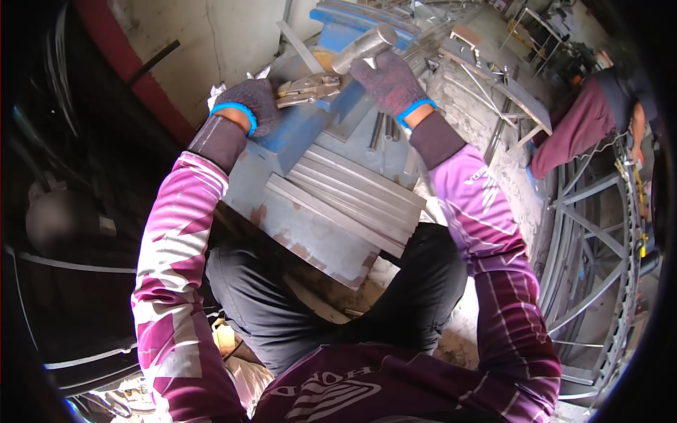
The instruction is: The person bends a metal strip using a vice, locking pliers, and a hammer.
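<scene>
My left hand (255, 106), in a dark knitted glove with a blue cuff, is closed around a pair of locking pliers (309, 90). The jaws of the pliers point right, over a blue metal block (282, 141). What the jaws grip is too small to make out. My right hand (391, 83), gloved alike, is closed on a hammer whose thick cylindrical metal head (365, 48) shows beyond the fist, close above the jaws. The fist hides the hammer's handle.
Several flat metal bars (349, 201) lie side by side on a metal plate (317, 257) before my knees. Short tubes (377, 132) lie beyond them. At right, another person (592, 116) bends near a metal lattice frame (589, 240). A small bench (518, 102) stands behind.
</scene>
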Motion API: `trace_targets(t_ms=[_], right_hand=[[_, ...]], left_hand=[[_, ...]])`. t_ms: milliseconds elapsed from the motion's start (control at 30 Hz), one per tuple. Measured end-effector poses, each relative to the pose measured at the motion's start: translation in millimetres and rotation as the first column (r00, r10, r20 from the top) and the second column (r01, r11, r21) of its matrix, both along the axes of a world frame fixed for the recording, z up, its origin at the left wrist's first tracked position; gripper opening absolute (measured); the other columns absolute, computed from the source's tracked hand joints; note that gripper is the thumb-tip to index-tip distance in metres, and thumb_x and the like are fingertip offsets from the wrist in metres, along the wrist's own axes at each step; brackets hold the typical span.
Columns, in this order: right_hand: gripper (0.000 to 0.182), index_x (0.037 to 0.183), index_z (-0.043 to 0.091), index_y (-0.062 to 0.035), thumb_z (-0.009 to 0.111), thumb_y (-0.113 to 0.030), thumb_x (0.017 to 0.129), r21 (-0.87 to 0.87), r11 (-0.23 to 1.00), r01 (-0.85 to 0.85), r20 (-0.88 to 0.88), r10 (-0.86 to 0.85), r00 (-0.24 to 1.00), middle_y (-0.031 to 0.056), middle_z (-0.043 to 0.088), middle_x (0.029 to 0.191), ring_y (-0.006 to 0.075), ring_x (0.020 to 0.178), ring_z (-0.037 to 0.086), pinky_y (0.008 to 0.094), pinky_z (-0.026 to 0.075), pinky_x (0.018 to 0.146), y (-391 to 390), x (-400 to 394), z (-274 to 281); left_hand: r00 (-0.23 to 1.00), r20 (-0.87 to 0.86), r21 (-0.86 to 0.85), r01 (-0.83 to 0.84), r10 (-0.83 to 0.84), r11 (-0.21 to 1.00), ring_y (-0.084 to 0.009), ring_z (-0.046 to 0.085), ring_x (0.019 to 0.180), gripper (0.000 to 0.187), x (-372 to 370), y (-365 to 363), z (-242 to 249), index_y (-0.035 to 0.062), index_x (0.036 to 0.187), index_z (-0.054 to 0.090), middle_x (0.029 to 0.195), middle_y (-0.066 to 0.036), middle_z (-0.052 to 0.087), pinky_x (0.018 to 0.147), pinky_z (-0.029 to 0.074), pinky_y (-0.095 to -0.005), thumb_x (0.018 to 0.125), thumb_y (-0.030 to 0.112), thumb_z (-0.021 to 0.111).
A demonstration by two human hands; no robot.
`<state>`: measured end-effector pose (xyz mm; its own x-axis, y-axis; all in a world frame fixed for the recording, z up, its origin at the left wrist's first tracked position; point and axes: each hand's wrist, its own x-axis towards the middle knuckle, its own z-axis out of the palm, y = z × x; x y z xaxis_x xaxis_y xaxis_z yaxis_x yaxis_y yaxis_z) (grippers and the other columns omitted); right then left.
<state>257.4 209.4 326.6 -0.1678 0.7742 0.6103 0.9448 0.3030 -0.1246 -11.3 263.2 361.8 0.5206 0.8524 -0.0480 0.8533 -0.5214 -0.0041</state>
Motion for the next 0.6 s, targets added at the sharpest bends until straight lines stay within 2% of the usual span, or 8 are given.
trace_targets(t_ms=[67,133,200,233,367,500,567,600], right_hand=[[0.047,0.111,0.064,0.004,0.067,-0.033,0.082,-0.093,0.99,0.103,-0.42,-0.132,0.898,0.0288,0.067,0.108,0.0461,0.103,0.063,0.0511,0.051,0.092,-10,-18,-1],[0.048,0.106,0.062,0.0042,0.073,-0.034,0.08,-0.068,0.983,0.171,-0.433,-0.184,0.882,0.0269,0.066,0.102,0.0426,0.101,0.064,0.0475,0.051,0.086,3,-21,-30],[0.045,0.103,0.065,0.0034,0.075,-0.033,0.077,-0.197,0.96,0.198,-0.658,-0.28,0.699,0.0274,0.068,0.098,0.0422,0.095,0.067,0.0444,0.053,0.081,-4,-39,-32],[0.033,0.098,0.069,0.0019,0.07,-0.025,0.079,-0.149,0.962,0.227,-0.706,-0.264,0.657,0.0278,0.069,0.099,0.0445,0.097,0.066,0.0471,0.054,0.085,2,-48,-37],[0.034,0.098,0.069,0.0023,0.074,-0.023,0.077,-0.112,0.985,0.13,-0.824,-0.166,0.541,0.0234,0.071,0.097,0.0398,0.093,0.069,0.0451,0.054,0.084,14,-50,-57],[0.035,0.101,0.068,0.003,0.073,-0.022,0.077,-0.096,0.983,0.153,-0.804,-0.168,0.57,0.0234,0.071,0.096,0.0382,0.093,0.069,0.0444,0.054,0.084,19,-50,-63],[0.039,0.104,0.067,0.0039,0.072,-0.022,0.076,-0.168,0.98,0.103,-0.876,-0.196,0.44,0.0236,0.071,0.097,0.0381,0.094,0.069,0.0445,0.053,0.085,19,-51,-59],[0.039,0.104,0.067,0.0039,0.072,-0.022,0.076,-0.166,0.981,0.102,-0.877,-0.194,0.44,0.0236,0.071,0.097,0.0381,0.094,0.069,0.0445,0.053,0.085,17,-52,-58]], left_hand=[[1.0,-0.007,-0.016,0.018,-0.018,1.0,-0.0389,0.069,0.102,0.045,-1,5,-10,0.0057,0.12,0.068,0.108,-0.024,0.071,0.09,0.054,-0.046,0.078,0.019,0.06],[0.996,0.083,-0.092,0.037,-0.03,0.995,-0.0392,0.069,0.1,0.044,-3,9,-20,0.0063,0.119,0.068,0.106,-0.023,0.071,0.088,0.054,-0.046,0.078,0.02,0.059],[0.998,0.047,-0.056,0.042,-0.039,0.998,-0.037,0.07,0.098,0.041,-3,3,-18,0.0097,0.115,0.07,0.104,-0.02,0.072,0.089,0.053,-0.046,0.079,0.025,0.058],[0.999,0.042,-0.059,0.035,-0.033,0.998,-0.0365,0.07,0.099,0.041,-2,-2,-12,0.0098,0.114,0.07,0.104,-0.02,0.073,0.089,0.053,-0.0456,0.079,0.027,0.058],[0.998,0.049,-0.088,0.04,-0.035,0.995,-0.0366,0.07,0.1,0.042,-4,-1,-10,0.0099,0.114,0.071,0.105,-0.019,0.072,0.091,0.052,-0.047,0.079,0.03,0.059],[0.995,0.082,-0.104,0.062,-0.054,0.993,-0.0373,0.069,0.1,0.042,-6,10,-19,0.0091,0.113,0.071,0.105,-0.02,0.072,0.091,0.052,-0.0472,0.079,0.031,0.058],[0.996,0.086,-0.138,0.003,0.009,0.99,-0.0385,0.068,0.103,0.044,-3,12,-19,0.0065,0.115,0.07,0.108,-0.022,0.071,0.092,0.052,-0.0464,0.08,0.031,0.057],[0.996,0.086,-0.137,0.002,0.01,0.991,-0.0385,0.068,0.103,0.044,-2,12,-19,0.0065,0.115,0.07,0.108,-0.022,0.071,0.092,0.052,-0.0464,0.08,0.031,0.057]])
